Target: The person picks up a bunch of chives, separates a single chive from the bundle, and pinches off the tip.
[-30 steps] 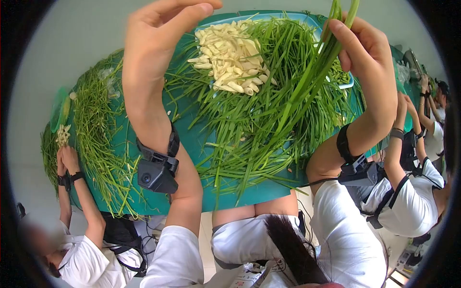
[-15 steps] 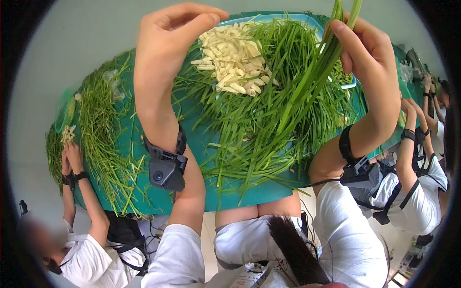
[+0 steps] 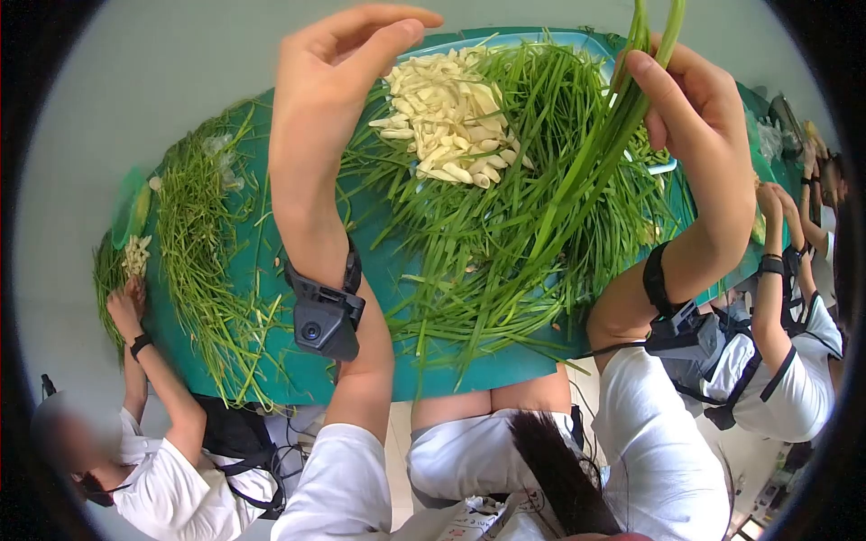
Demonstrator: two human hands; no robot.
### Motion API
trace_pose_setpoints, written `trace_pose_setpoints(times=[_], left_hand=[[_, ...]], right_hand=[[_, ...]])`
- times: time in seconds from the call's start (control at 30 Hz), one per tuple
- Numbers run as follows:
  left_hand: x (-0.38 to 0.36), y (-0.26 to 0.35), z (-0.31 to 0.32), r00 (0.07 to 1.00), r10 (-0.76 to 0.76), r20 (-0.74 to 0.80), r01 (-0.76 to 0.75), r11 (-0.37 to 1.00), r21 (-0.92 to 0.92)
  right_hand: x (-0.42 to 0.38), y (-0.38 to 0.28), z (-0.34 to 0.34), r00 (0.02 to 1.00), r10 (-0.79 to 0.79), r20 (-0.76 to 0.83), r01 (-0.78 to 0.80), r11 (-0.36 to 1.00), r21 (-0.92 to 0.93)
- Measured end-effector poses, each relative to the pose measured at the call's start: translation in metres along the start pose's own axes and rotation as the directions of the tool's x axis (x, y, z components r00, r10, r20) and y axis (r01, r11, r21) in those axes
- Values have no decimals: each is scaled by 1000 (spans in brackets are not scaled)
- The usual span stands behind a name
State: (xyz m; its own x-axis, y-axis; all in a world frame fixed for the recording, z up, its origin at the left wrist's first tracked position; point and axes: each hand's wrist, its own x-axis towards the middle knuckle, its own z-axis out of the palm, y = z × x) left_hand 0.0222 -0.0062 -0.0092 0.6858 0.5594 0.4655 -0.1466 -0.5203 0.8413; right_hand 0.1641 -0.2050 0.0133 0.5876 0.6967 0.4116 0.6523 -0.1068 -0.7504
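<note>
My right hand [image 3: 693,99], raised at the upper right, pinches a few long green leafy stalks [image 3: 577,171] that look like garlic chives. Their upper ends rise above my fingers and their leaves trail down to the left over the pile. My left hand [image 3: 347,63] is held up at the upper left with nothing in it, thumb and fingers slightly apart. Between and below my hands, a heap of pale, slender clove-like pieces [image 3: 442,117] lies beside a big pile of loose green leaves [image 3: 487,261]. A light-blue tray [image 3: 577,41] shows its rim behind them.
The green table [image 3: 460,370] curves in front of me. More greens [image 3: 194,234] lie along its left side. A person [image 3: 180,469] at the left handles small pale pieces [image 3: 136,255]; another person [image 3: 785,361] works at the right. Camera units [image 3: 325,320] are strapped to my forearms.
The view has shifted slightly, so most things sit a little lower and further right. My right hand still grips the stalks. The person at the left has moved a hand away from the pale pieces.
</note>
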Motion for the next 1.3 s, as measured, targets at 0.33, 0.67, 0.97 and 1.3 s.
trace_pose_setpoints(times=[0.33,0.67,0.97,1.3], left_hand=[[3,-5,-2,1000,5,21,-4,1000,-27],[3,-5,-1,997,48,61,-51,997,52],[4,11,-2,988,-153,-17,151,984,-92],[1,8,-3,993,-114,3,114,984,-136]], right_hand=[[2,0,3,1000,8,-13,-8,1000,-30],[4,-1,1,999,4,35,-3,999,-48],[4,-1,2,998,-17,61,22,996,-82],[4,4,-2,996,32,80,-24,994,-102]])
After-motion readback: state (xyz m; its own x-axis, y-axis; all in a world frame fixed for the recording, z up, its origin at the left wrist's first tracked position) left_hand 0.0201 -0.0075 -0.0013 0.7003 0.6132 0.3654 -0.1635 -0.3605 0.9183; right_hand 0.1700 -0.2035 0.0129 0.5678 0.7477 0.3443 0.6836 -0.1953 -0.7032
